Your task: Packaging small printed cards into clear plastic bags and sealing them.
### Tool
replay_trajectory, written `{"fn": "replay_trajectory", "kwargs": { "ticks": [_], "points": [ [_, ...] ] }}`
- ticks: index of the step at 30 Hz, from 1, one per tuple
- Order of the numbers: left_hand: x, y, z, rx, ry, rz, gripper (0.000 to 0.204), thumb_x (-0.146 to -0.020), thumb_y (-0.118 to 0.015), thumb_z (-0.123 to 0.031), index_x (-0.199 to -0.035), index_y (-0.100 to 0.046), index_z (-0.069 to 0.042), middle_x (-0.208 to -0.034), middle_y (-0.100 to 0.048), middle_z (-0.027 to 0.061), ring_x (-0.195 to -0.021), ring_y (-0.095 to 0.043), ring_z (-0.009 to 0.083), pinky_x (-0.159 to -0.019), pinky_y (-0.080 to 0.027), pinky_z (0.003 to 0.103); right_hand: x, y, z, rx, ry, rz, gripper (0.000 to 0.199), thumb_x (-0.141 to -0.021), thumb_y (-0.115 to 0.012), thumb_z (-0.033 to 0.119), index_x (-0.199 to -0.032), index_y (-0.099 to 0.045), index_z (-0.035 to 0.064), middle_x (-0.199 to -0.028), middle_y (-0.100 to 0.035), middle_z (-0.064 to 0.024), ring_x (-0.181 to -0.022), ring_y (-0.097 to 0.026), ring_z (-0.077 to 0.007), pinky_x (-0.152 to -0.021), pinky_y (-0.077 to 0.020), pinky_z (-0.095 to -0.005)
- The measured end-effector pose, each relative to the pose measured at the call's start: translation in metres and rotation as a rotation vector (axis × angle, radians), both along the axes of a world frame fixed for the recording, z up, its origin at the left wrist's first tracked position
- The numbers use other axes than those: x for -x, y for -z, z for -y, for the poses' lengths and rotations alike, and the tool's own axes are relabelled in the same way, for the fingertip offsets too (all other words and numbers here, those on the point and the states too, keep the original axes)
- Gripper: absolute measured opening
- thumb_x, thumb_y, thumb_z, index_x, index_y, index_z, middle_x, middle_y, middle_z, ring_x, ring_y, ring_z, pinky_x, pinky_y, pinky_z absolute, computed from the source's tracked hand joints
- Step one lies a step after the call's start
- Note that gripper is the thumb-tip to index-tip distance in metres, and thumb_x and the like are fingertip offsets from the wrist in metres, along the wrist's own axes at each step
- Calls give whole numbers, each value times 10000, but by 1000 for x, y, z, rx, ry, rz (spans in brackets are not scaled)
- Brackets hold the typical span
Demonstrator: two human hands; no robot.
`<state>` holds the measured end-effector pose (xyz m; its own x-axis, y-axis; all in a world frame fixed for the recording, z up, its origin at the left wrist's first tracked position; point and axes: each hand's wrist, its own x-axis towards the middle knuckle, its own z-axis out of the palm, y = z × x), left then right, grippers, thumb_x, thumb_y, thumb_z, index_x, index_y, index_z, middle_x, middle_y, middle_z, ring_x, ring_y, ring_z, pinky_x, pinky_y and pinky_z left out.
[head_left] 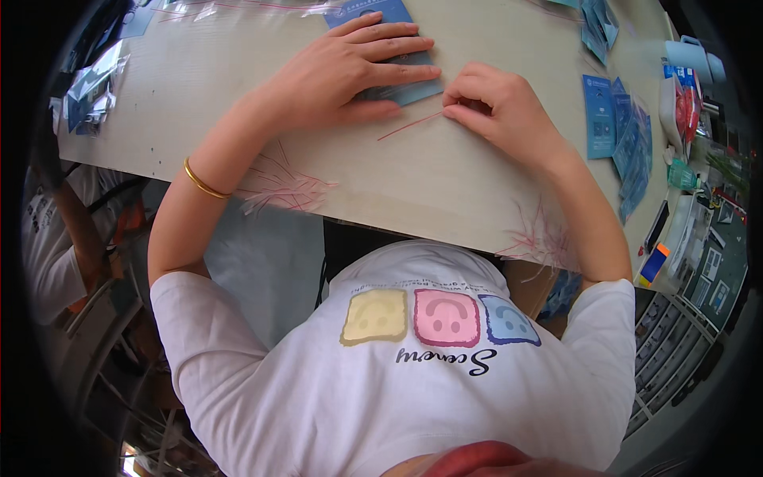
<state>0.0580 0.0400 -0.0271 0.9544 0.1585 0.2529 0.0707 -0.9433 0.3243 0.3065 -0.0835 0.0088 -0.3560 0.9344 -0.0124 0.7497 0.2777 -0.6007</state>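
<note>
Spread flat, my left hand (350,67) lies on a blue printed card packet (421,94) near the table's middle, covering much of it. Beside it, to the right, my right hand (501,107) is closed in a pinch between thumb and fingertips. A thin red strip (405,127) runs from that pinch toward the lower left, its free end over the table. Whether the strip touches the packet is hard to make out.
Clumps of red-and-clear strips lie at the near edge, one left (290,187) and one right (540,238). Blue packets (600,119) sit at the right, clear-wrapped ones (91,91) far left. A light-blue cup (690,54) stands far right. Another person's arm (75,222) shows at left.
</note>
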Motion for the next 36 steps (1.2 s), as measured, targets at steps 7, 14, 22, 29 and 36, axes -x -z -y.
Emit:
{"fn": "replay_trajectory", "kwargs": {
  "ticks": [7,14,22,29,36],
  "points": [
    [1,12,-2,135,43,127,551,-924,-693,-326,-1436,-606,-143,-1539,-500,174,-1449,-429,362,-1196,-327,492,55,-34,38,256,-333,-251,78,-782,-702,29,-820,-646,68,-802,-604,-68,-703,-630,-250,-593,-497,-366],
    [-3,16,-6,61,95,173,599,-921,-694,-367,-1466,-582,-146,-1535,-503,183,-1451,-428,355,-1202,-307,491,133,2,34,-147,-118,-170,150,-733,-768,-8,-845,-696,62,-750,-604,-61,-636,-609,-224,-568,-485,-342],
    [0,22,-4,45,85,197,592,-918,-695,-366,-1456,-592,-141,-1528,-510,180,-1443,-436,354,-1196,-317,493,62,-15,29,-246,-63,-11,179,-780,-813,145,-924,-724,86,-915,-662,-40,-806,-661,-236,-635,-534,-362],
    [6,-8,-2,-304,7,246,407,-924,-695,-280,-1287,-671,-99,-1316,-644,139,-1225,-601,293,-1023,-485,432,22,19,16,-576,-134,179,227,-761,-797,96,-980,-740,91,-986,-687,-24,-869,-674,-232,-710,-556,-352],
    [23,-18,59,107,-213,158,288,-807,-799,-160,-1046,-695,-37,-1203,-675,85,-1106,-650,306,-892,-559,410,31,22,15,-580,-48,210,178,-758,-774,109,-909,-680,103,-953,-661,-4,-814,-657,-196,-625,-506,-332]
  ]
}}
